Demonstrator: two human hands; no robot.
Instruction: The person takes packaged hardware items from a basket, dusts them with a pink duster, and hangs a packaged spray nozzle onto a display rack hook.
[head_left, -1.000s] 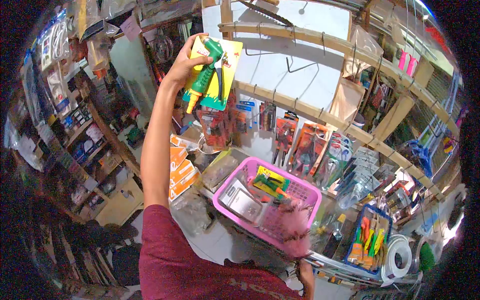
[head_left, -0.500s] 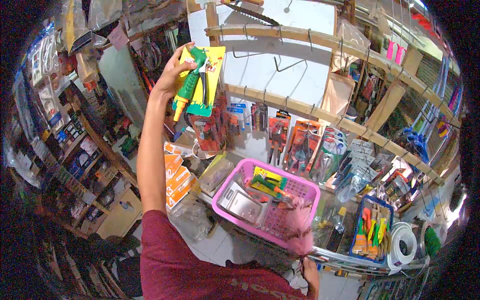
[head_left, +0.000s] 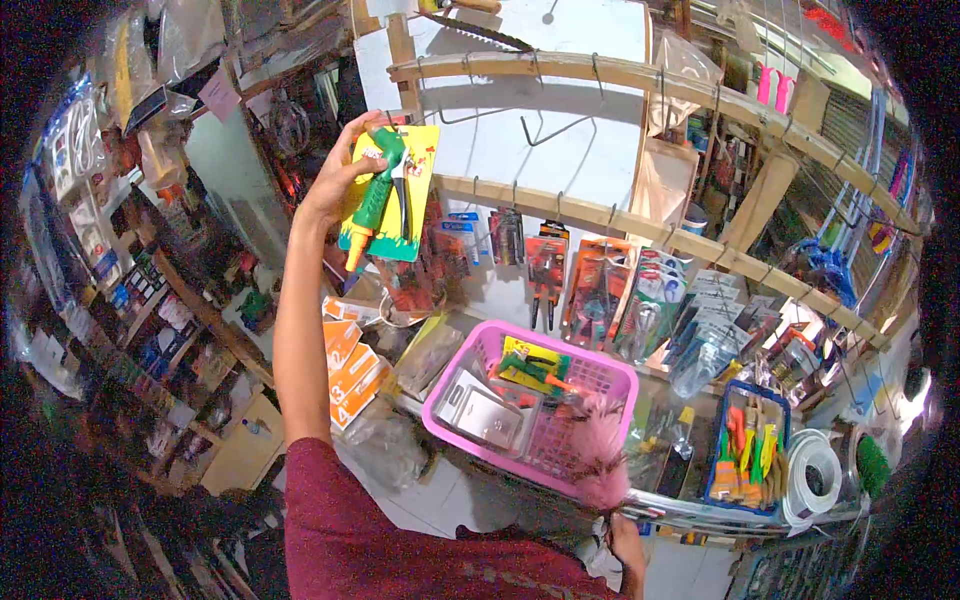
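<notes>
My left hand is raised at the upper left, its fingers closed around a green hose spray nozzle with a yellow tip, mounted on a yellow and green card. Low on the right, my right hand is wrapped around the handle of a pink feather duster. The duster's fluffy head lies against the right side of a pink plastic basket. Inside the basket are a similar carded nozzle and clear packages with silvery contents.
Two wooden rails with metal hooks cross the white wall board, and carded tools hang from the lower one. Orange boxes stand left of the basket. To its right are a blue-rimmed tray of brushes and a coil of white hose.
My left hand has come down slightly with the carded nozzle still in it. The view has shifted a little. My right hand and the feather duster stay almost in place.
</notes>
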